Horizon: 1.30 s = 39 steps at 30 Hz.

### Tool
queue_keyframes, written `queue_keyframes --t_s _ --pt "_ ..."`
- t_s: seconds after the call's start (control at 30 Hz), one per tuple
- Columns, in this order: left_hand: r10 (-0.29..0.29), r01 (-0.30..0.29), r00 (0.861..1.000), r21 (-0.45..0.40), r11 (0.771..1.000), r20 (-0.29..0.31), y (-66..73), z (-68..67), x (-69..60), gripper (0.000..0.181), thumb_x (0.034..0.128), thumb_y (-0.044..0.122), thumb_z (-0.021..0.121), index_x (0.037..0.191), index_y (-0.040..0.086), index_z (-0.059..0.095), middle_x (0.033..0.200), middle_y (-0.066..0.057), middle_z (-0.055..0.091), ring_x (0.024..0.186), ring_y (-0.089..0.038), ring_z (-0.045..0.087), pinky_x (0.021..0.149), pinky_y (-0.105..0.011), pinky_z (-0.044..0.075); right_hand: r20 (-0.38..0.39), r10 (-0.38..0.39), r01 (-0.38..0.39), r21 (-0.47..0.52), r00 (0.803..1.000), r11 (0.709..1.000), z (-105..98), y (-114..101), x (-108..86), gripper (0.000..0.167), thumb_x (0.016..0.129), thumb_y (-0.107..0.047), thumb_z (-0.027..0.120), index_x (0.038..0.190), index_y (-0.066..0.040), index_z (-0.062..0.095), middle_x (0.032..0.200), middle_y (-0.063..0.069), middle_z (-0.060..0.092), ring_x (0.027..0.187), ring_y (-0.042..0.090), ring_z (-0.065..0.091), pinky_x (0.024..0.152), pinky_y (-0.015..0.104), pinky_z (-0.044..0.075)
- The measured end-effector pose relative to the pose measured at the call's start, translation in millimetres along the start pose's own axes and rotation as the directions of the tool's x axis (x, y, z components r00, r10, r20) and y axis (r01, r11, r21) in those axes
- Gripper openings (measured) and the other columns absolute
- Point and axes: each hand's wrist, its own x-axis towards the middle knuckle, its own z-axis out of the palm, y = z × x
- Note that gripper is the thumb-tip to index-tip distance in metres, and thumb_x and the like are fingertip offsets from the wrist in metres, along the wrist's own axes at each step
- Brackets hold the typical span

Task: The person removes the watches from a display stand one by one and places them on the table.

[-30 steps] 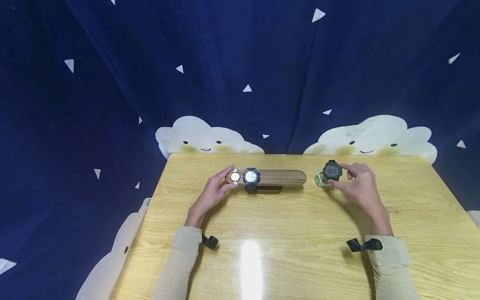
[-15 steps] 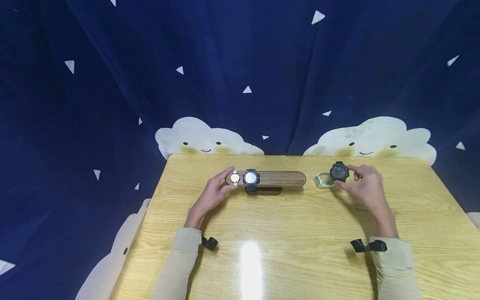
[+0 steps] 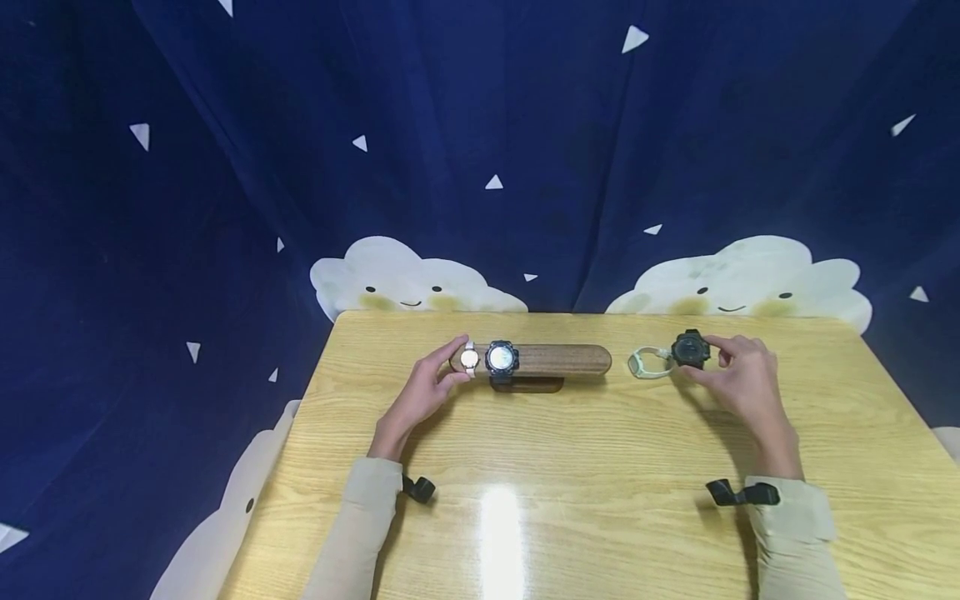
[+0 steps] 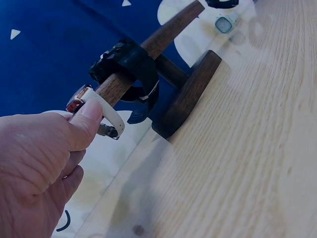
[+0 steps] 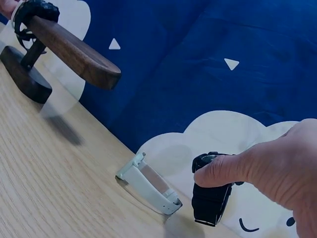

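Note:
At the left end of a dark wooden stand (image 3: pixel 566 359), my left hand (image 3: pixel 420 393) pinches a small white-strapped watch (image 3: pixel 469 358) that is around the bar. Beside it on the bar is a black watch with a bright face (image 3: pixel 501 357); in the left wrist view its strap (image 4: pixel 143 74) hangs down around the wood. My right hand (image 3: pixel 744 379) holds another black watch (image 3: pixel 690 349) between thumb and fingers, seen edge-on in the right wrist view (image 5: pixel 212 193). Just left of that watch, a pale green watch (image 5: pixel 148 187) lies on the table.
The light wooden table (image 3: pixel 585 467) ends at a dark blue curtain (image 3: pixel 450 167) with white triangles and smiling clouds. The stand's foot (image 4: pixel 188 96) rests below the bar. A black strap hangs at each sleeve cuff.
My right hand has moved to the right with the black watch, uncovering more of the pale green one. The left hand stays at the white-strapped watch.

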Motion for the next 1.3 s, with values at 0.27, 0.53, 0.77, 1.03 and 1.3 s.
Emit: queue_keyframes --t_s 0.27,0.53,0.77,1.03,1.3 --pt "0.001 -0.001 1.0 -0.002 1.0 0.001 0.3 0.0 -0.7 0.067 0.0969 0.008 0.07 0.159 0.012 0.044 0.162 -0.012 0.044 0.152 -0.029 0.039 0.126 -0.042 0.03 -0.009 -0.011 0.01 -0.078 1.0 0.997 -1 6 -1.5 0.063 0.069 -0.014 0.097 0.121 0.01 0.07 0.077 0.014 0.056 0.082 0.031 0.043 0.079 0.049 0.028" --pt "0.008 -0.008 1.0 -0.003 1.0 0.0 0.5 -0.2 -1.5 0.067 0.0968 0.008 0.07 0.159 0.01 0.044 0.162 -0.013 0.044 0.151 -0.03 0.039 0.126 -0.043 0.03 0.054 0.055 -0.043 -0.191 0.997 0.981 -1 9 -1.5 0.069 0.074 -0.02 0.096 0.129 0.008 0.066 0.083 0.016 0.06 0.087 0.037 0.046 0.078 0.049 0.029" --pt "0.001 -0.001 1.0 0.003 1.0 -0.001 1.1 -0.4 -1.4 0.067 0.097 0.008 0.069 0.159 0.012 0.044 0.162 -0.013 0.044 0.152 -0.029 0.039 0.126 -0.043 0.03 0.067 0.058 -0.039 -0.257 0.996 0.966 0 11 -0.9 0.067 0.075 -0.02 0.093 0.128 0.01 0.065 0.091 0.028 0.065 0.091 0.045 0.049 0.079 0.057 0.032" --pt "-0.009 0.009 1.0 -0.001 1.0 0.005 0.6 -0.2 -1.3 0.067 0.0971 0.009 0.07 0.159 0.012 0.044 0.162 -0.011 0.044 0.152 -0.026 0.039 0.126 -0.04 0.03 0.052 0.067 -0.048 -0.298 0.996 0.953 7 9 -0.4 0.062 0.076 -0.016 0.092 0.126 0.011 0.065 0.11 0.038 0.064 0.098 0.05 0.048 0.083 0.063 0.033" --pt "-0.011 0.011 1.0 -0.006 1.0 0.006 1.2 -0.6 -0.3 0.067 0.0972 0.01 0.069 0.159 0.009 0.044 0.162 -0.012 0.045 0.151 -0.027 0.039 0.126 -0.04 0.029 0.042 0.076 -0.061 -0.284 0.996 0.957 13 9 -1.9 0.061 0.076 -0.01 0.09 0.128 0.009 0.063 0.109 0.036 0.059 0.102 0.051 0.043 0.087 0.064 0.031"
